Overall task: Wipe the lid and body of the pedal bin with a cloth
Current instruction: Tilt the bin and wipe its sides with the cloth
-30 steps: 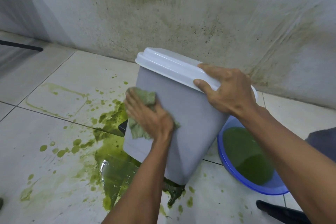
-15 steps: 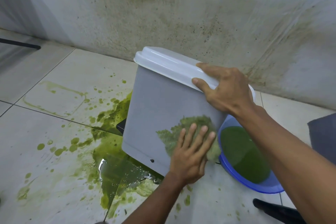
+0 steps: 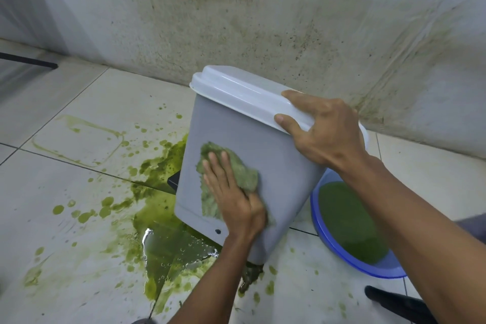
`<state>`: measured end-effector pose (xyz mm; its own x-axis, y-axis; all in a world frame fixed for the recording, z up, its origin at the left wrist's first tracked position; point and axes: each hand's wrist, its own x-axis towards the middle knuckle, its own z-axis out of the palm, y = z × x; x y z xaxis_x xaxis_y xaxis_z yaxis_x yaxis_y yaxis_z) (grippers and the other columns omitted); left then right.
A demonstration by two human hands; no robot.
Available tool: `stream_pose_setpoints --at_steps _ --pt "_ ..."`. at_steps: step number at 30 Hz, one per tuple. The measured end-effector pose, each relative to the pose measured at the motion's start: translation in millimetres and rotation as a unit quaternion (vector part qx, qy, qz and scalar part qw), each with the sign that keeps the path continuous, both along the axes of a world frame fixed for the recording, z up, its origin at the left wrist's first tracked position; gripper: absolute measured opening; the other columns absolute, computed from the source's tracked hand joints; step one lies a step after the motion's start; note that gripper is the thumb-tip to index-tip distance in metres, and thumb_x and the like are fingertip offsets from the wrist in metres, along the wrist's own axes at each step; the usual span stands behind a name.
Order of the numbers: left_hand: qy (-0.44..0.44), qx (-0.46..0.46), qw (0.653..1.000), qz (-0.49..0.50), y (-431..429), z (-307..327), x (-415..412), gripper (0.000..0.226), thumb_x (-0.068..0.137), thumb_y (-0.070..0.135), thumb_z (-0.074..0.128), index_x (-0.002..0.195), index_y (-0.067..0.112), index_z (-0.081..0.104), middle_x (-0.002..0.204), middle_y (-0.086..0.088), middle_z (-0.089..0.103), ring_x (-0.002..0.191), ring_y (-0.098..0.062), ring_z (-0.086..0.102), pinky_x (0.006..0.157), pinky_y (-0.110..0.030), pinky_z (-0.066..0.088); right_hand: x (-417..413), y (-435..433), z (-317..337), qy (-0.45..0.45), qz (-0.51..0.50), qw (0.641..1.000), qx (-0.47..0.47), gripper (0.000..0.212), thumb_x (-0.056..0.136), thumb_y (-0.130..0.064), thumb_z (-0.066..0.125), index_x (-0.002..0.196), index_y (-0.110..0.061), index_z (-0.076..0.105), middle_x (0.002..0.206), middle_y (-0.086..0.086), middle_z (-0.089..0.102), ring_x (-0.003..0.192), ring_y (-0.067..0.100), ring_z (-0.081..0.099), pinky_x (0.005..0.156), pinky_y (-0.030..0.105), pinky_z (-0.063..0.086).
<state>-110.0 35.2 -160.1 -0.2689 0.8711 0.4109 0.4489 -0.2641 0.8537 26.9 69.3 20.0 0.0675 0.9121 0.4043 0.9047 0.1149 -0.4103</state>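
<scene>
The pedal bin (image 3: 294,208) stands tilted on the stained floor (image 3: 79,218); the right hand (image 3: 324,130) grips the lid (image 3: 244,95) by its near edge, thumb under the rim; below and left of it, the left hand (image 3: 232,200) presses the cloth (image 3: 244,173) flat on the body (image 3: 284,160), fingers straight; earlier the cloth was lower right, beside the blue basin (image 3: 342,258).

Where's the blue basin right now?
Head view, lower right: the round blue plastic basin sits on the tiled floor, right of the tilted grey pedal bin.
</scene>
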Motion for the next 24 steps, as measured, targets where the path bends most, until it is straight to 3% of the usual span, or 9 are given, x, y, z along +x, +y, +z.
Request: stream_pose_setpoints --at_steps 3,6,9,11,13,15,19,21,24 --pt "-0.179 -0.032 0.980 0.078 38 52 1 0.071 0.094 0.020 0.043 0.161 0.021 0.020 0.171 0.000 0.012 0.159 -0.016 0.000 0.129 -0.048 0.001 -3 -3 0 -0.009 0.000 1.000 0.007 0.051 0.084 -0.060 0.058 0.127 -0.033 0.065 0.124 -0.012 0.069 0.113 0.025 0.066 0.092 0.048 0.052" --pt "-0.372 -0.066 0.919 0.113 59 100 -3 0.064 0.099 0.039 0.043 0.159 0.018 0.032 0.164 -0.003 0.034 0.154 -0.018 0.026 0.126 -0.045 0.021 -5 -8 -1 -0.017 0.000 1.000 0.008 0.052 0.084 -0.061 0.057 0.128 -0.034 0.064 0.127 -0.013 0.068 0.113 0.023 0.066 0.090 0.045 0.053" --pt "-0.438 -0.018 0.894 0.089 64 136 -12 0.052 0.104 0.034 0.044 0.151 0.011 0.046 0.150 -0.004 0.053 0.140 -0.016 0.049 0.116 -0.041 0.039 -12 -18 -1 -0.019 0.002 0.999 0.027 0.053 0.083 -0.059 0.059 0.129 -0.033 0.064 0.129 -0.012 0.066 0.115 0.020 0.066 0.089 0.046 0.055" --pt "-0.351 -0.010 0.934 0.061 63 152 -18 0.051 0.106 0.033 0.041 0.153 0.013 0.044 0.158 -0.006 0.046 0.148 -0.018 0.039 0.121 -0.043 0.032 -17 -25 -2 -0.024 0.009 0.999 0.046 0.056 0.080 -0.059 0.062 0.128 -0.031 0.065 0.129 -0.009 0.067 0.116 0.019 0.065 0.088 0.047 0.056" --pt "-0.201 0.022 0.979 0.020 60 159 -26 0.046 0.108 0.028 0.035 0.151 0.014 0.047 0.162 -0.004 0.039 0.153 -0.014 0.028 0.127 -0.042 0.020 -21 -31 -2 -0.046 0.015 0.997 0.053 0.064 0.074 -0.063 0.063 0.129 -0.030 0.065 0.129 -0.008 0.067 0.117 0.020 0.065 0.087 0.046 0.057" --pt "-0.073 0.077 0.992 -0.070 56 161 -34 0.041 0.109 0.022 0.035 0.139 0.009 0.060 0.151 -0.002 0.052 0.147 -0.010 0.036 0.128 -0.035 0.019 -26 -37 -2 -0.071 0.016 0.996 0.048 0.069 0.067 -0.066 0.066 0.126 -0.030 0.065 0.125 -0.006 0.069 0.110 0.023 0.067 0.081 0.042 0.057" --pt "0.148 0.106 0.967 -0.177 62 166 -49 0.032 0.104 0.018 0.045 0.113 0.002 0.071 0.118 -0.011 0.071 0.120 -0.017 0.053 0.120 -0.015 0.019 -34 -43 -2 -0.101 0.018 0.994 0.045 0.049 0.065 -0.056 0.071 0.106 -0.030 0.065 0.102 -0.006 0.068 0.084 0.025 0.063 0.063 0.037 0.053" --pt "0.217 0.089 0.945 -0.229 69 176 -55 0.032 0.103 0.021 0.042 0.100 0.005 0.070 0.100 -0.010 0.070 0.099 -0.024 0.056 0.107 -0.031 0.039 -36 -43 0 -0.100 0.017 0.994 0.045 0.041 0.067 -0.050 0.070 0.102 -0.030 0.062 0.096 -0.007 0.066 0.082 0.025 0.062 0.061 0.037 0.052" --pt "0.359 -0.018 0.896 -0.263 81 198 -57 0.042 0.099 0.039 0.032 0.091 0.019 0.067 0.090 0.002 0.068 0.088 -0.023 0.059 0.081 -0.044 0.049 -43 -53 0 -0.104 0.020 0.993 0.056 0.043 0.069 -0.045 0.070 0.108 -0.027 0.065 0.102 -0.006 0.068 0.087 0.024 0.062 0.066 0.035 0.052"
